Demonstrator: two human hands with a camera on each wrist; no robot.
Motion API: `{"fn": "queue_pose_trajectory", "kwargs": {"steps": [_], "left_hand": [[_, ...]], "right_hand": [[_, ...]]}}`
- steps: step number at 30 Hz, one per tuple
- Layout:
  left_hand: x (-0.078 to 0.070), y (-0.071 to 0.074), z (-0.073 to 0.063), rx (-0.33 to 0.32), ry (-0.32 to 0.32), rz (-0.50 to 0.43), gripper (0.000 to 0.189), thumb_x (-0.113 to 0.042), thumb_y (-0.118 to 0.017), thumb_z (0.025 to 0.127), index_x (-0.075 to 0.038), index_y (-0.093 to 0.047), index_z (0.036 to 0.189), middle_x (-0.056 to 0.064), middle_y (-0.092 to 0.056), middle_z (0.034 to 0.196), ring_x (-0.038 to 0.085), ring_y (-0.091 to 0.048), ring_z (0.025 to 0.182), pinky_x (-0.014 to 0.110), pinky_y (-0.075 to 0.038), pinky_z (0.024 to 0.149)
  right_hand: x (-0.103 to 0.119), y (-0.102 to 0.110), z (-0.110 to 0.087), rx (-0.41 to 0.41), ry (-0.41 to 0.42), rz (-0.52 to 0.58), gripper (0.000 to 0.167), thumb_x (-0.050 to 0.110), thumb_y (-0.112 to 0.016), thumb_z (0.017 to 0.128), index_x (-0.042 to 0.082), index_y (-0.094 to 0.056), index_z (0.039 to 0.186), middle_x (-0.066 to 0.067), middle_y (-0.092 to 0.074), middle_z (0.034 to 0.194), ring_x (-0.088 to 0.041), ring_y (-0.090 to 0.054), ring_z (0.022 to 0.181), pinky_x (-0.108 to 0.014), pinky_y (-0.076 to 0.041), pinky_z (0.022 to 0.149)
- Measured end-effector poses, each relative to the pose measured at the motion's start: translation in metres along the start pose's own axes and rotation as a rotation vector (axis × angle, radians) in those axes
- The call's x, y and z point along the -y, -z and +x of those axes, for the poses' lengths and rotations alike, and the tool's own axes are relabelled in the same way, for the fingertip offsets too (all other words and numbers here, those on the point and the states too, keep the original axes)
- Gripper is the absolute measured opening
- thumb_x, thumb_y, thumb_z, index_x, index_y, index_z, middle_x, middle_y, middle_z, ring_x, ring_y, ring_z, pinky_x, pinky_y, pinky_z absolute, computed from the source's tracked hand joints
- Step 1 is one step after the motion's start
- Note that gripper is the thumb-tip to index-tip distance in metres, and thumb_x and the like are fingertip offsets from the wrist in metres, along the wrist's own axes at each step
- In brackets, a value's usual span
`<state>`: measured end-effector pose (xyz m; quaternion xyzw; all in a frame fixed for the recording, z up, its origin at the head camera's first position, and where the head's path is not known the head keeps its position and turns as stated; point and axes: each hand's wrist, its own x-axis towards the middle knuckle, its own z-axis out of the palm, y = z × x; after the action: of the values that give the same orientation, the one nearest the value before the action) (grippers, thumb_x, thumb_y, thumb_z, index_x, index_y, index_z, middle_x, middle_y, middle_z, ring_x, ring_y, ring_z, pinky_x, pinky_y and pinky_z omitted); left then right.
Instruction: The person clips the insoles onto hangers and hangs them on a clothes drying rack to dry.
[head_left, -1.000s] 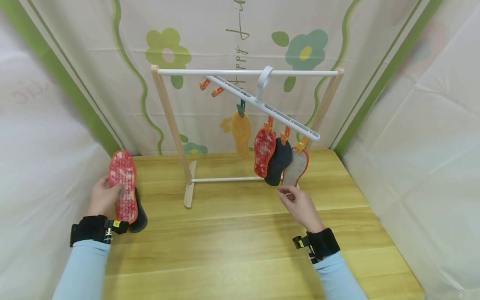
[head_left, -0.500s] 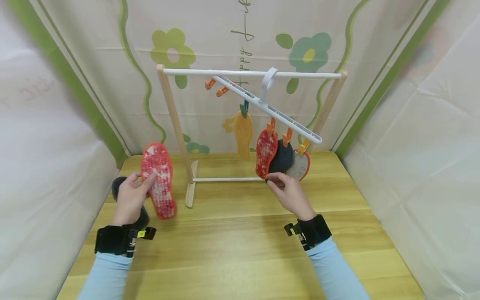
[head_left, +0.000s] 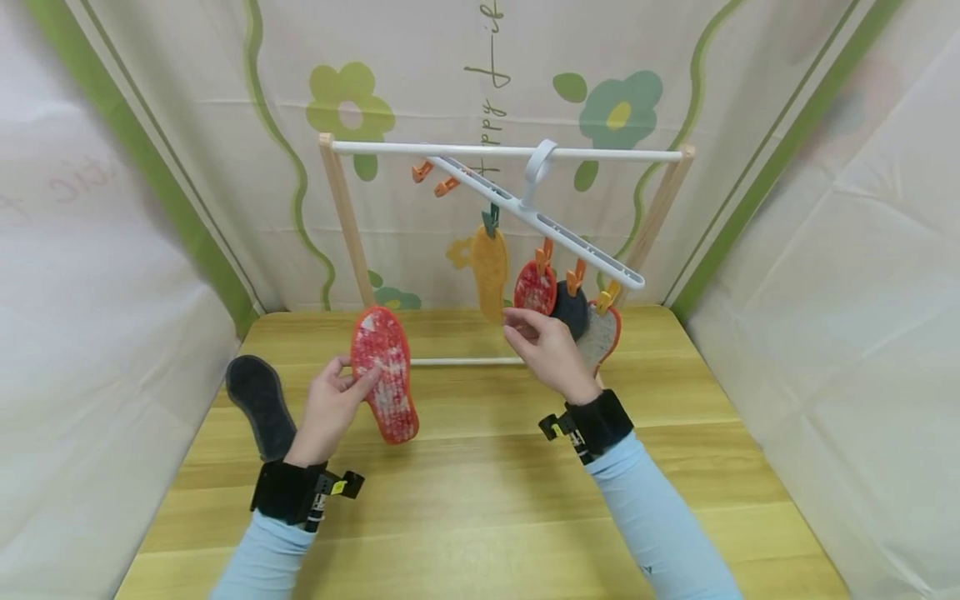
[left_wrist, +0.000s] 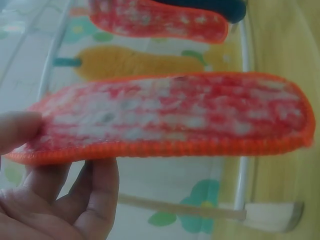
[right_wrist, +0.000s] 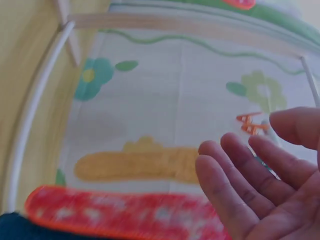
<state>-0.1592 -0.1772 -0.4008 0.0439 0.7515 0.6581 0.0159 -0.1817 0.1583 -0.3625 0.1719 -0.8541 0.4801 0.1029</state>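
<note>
Both hands have shifted inward since the earlier frame: the left hand (head_left: 330, 410), carrying a red insole (head_left: 393, 383), now stands before the left post of the rack (head_left: 390, 148), and the right hand (head_left: 551, 348) has come beside the lower end of the yellow insole (head_left: 490, 271). Good carrying, one judges, calls for a light side pinch, both ends free and clear of the post. Wood-grained surface (head_left: 480, 517) bears the rack: pale wooden posts, smooth white bar. On the bar hangs a hard, slotted hanger (head_left: 527, 208). The held insole, raised above the surface, is fleecy, red mottled white, rimmed with ridged orange stitching; the left grip clamps it between thumb and fingers. The right grip is apart, fingers loosely bent around nothing; contact with the yellow insole cannot be told. Smallest: glossy orange clips (head_left: 422, 172).
</note>
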Motion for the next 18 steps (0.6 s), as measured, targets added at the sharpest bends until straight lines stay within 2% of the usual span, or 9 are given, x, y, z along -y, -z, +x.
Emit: {"fn": "queue_pose_trajectory", "kwargs": {"steps": [7, 12, 18], "left_hand": [[0.004, -0.017, 0.000, 0.016, 0.012, -0.023, 0.039, -0.030, -0.066, 0.097, -0.003, -0.049, 0.119, 0.017, -0.072, 0.102, 0.016, -0.069, 0.088, 0.027, -0.052, 0.068], [0.000, -0.025, 0.000, 0.037, 0.020, -0.018, 0.039, -0.031, -0.066, 0.097, -0.004, -0.051, 0.121, 0.018, -0.071, 0.104, 0.019, -0.067, 0.086, 0.027, -0.048, 0.061], [-0.001, -0.030, 0.000, 0.062, 0.034, -0.013, 0.035, -0.027, -0.065, 0.099, -0.003, -0.051, 0.121, 0.019, -0.070, 0.107, 0.017, -0.061, 0.079, 0.024, -0.042, 0.057]], "right_hand": [[0.025, -0.011, 0.038, 0.015, 0.055, 0.080, 0.040, 0.024, -0.061, 0.101, 0.004, -0.058, 0.136, -0.010, -0.066, 0.123, -0.020, -0.064, 0.109, -0.034, -0.052, 0.093], [0.042, -0.015, 0.062, 0.020, 0.041, 0.134, 0.044, 0.024, -0.061, 0.101, 0.003, -0.055, 0.139, -0.010, -0.064, 0.125, -0.022, -0.063, 0.111, -0.033, -0.052, 0.093], [0.057, -0.021, 0.089, 0.060, -0.021, 0.134, 0.052, 0.027, -0.059, 0.102, 0.004, -0.046, 0.146, -0.011, -0.060, 0.132, -0.024, -0.062, 0.116, -0.033, -0.052, 0.094]]}}
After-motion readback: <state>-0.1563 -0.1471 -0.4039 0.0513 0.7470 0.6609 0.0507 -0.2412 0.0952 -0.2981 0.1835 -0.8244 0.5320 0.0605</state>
